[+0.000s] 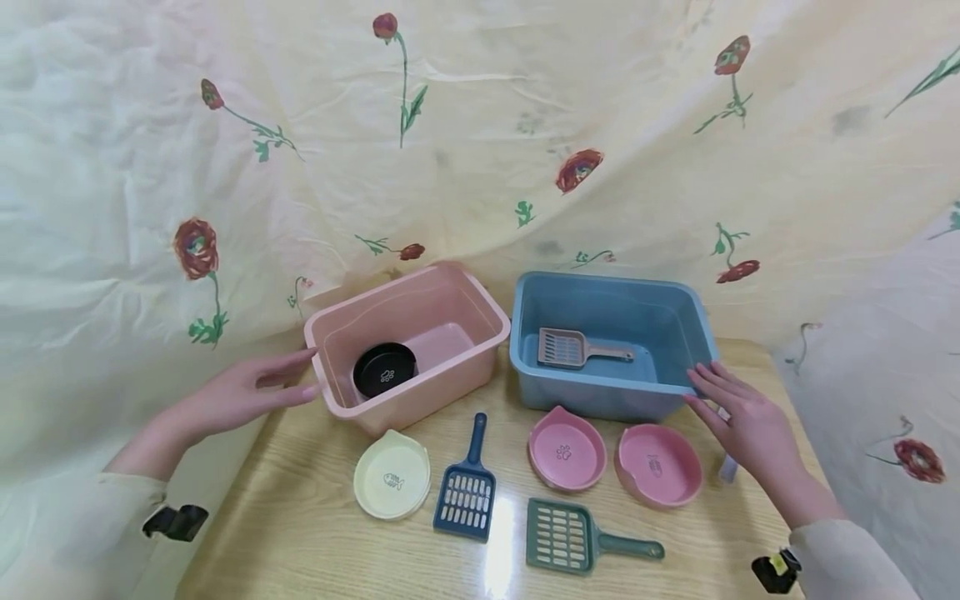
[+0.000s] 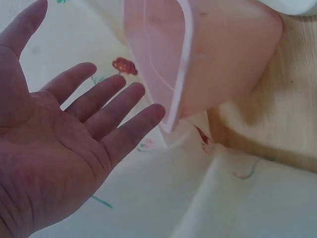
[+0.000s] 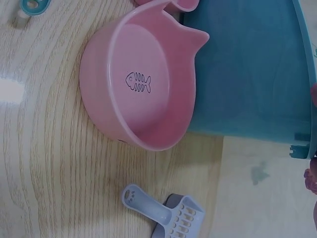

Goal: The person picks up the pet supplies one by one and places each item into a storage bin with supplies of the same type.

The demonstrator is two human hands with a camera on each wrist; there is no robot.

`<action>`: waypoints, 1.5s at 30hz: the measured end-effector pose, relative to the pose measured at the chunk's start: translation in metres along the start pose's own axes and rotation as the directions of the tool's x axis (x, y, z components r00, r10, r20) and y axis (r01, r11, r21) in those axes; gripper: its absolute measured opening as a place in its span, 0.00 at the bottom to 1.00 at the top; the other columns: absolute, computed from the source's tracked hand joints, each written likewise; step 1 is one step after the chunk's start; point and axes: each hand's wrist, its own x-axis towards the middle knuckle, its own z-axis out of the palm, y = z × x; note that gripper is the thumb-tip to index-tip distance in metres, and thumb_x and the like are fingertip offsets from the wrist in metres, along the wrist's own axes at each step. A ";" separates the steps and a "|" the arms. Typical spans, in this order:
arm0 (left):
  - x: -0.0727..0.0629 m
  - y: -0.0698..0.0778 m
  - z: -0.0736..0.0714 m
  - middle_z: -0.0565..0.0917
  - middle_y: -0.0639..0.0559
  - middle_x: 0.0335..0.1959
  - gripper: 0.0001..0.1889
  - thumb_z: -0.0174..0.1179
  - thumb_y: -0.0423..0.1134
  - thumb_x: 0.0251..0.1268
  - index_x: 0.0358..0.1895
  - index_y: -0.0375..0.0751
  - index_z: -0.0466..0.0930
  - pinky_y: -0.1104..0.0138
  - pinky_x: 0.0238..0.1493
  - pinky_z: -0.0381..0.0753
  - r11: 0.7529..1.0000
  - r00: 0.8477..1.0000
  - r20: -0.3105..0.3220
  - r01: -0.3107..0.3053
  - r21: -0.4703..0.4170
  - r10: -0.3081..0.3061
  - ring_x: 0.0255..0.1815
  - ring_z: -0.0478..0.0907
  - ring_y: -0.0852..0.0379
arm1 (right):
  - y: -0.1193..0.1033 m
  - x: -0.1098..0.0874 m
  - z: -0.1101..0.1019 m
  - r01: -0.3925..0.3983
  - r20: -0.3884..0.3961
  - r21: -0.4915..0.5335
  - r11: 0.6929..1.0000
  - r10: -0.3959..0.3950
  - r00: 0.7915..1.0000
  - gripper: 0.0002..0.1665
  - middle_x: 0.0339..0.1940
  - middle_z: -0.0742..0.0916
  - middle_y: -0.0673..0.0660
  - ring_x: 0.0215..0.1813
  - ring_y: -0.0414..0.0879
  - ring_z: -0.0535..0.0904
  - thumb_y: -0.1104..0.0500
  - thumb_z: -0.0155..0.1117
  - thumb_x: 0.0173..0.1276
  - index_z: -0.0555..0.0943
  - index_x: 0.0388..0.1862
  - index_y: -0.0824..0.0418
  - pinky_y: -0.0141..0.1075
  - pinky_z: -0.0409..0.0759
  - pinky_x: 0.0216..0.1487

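In the head view my left hand (image 1: 243, 392) is at the left end of the pink bin (image 1: 420, 396), fingers spread at its rim. The left wrist view shows the palm bare. My right hand (image 1: 750, 417) rests its fingertips on the front right corner of the blue bin (image 1: 592, 396), fingers fairly straight; only bits of them show at the edge of the right wrist view. A black bowl (image 1: 385, 369) sits inside the pink bin. A greyish-pink litter scoop (image 1: 573, 347) lies inside the blue one.
Before the bins are a cream bowl (image 1: 392, 475), a navy litter scoop (image 1: 465, 492), a green litter scoop (image 1: 558, 536) and two pink bowls, one with a paw print (image 1: 567, 450), one with a fishbone (image 1: 660, 467). A pale lilac scoop (image 3: 148, 206) lies near the right hand.
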 end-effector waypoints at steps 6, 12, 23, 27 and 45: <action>-0.006 -0.020 0.000 0.71 0.32 0.78 0.39 0.60 0.57 0.80 0.82 0.37 0.65 0.37 0.70 0.76 0.998 0.998 0.018 0.059 0.004 -0.059 0.76 0.70 0.29 | 0.003 -0.002 0.003 0.029 -0.037 -0.009 1.000 -0.030 0.999 0.44 0.63 0.87 0.66 0.68 0.65 0.82 0.27 0.50 0.78 0.85 0.67 0.61 0.64 0.81 0.56; -0.008 -0.044 0.004 0.69 0.27 0.78 0.39 0.60 0.53 0.81 0.82 0.31 0.62 0.45 0.63 0.85 0.987 0.988 0.123 0.107 -0.117 -0.093 0.74 0.72 0.28 | 0.005 -0.002 0.007 0.080 -0.098 -0.011 0.997 -0.081 0.992 0.49 0.61 0.89 0.65 0.65 0.65 0.84 0.24 0.41 0.78 0.86 0.64 0.62 0.31 0.64 0.74; 0.004 -0.091 0.050 0.62 0.26 0.81 0.41 0.57 0.54 0.83 0.85 0.33 0.54 0.41 0.58 0.87 0.847 0.917 0.333 0.348 -0.401 -0.219 0.77 0.68 0.27 | 0.005 -0.007 0.010 0.089 -0.131 -0.007 0.996 -0.089 0.987 0.47 0.60 0.89 0.65 0.64 0.66 0.85 0.26 0.43 0.79 0.88 0.62 0.63 0.34 0.64 0.76; 0.009 -0.101 0.069 0.65 0.26 0.80 0.39 0.57 0.53 0.83 0.84 0.34 0.57 0.40 0.57 0.87 0.801 0.902 0.367 0.387 -0.458 -0.226 0.76 0.70 0.29 | 0.006 -0.008 0.015 0.117 -0.177 -0.006 0.993 -0.116 0.977 0.46 0.58 0.90 0.65 0.62 0.66 0.86 0.26 0.44 0.81 0.88 0.61 0.63 0.25 0.57 0.77; 0.029 -0.119 0.118 0.67 0.31 0.80 0.38 0.55 0.51 0.84 0.83 0.30 0.54 0.44 0.53 0.89 0.685 0.867 0.462 0.453 -0.571 -0.187 0.70 0.78 0.35 | 0.002 -0.007 0.018 0.126 -0.288 0.031 0.992 -0.112 0.951 0.40 0.52 0.92 0.63 0.56 0.63 0.90 0.29 0.50 0.81 0.92 0.55 0.60 0.19 0.60 0.74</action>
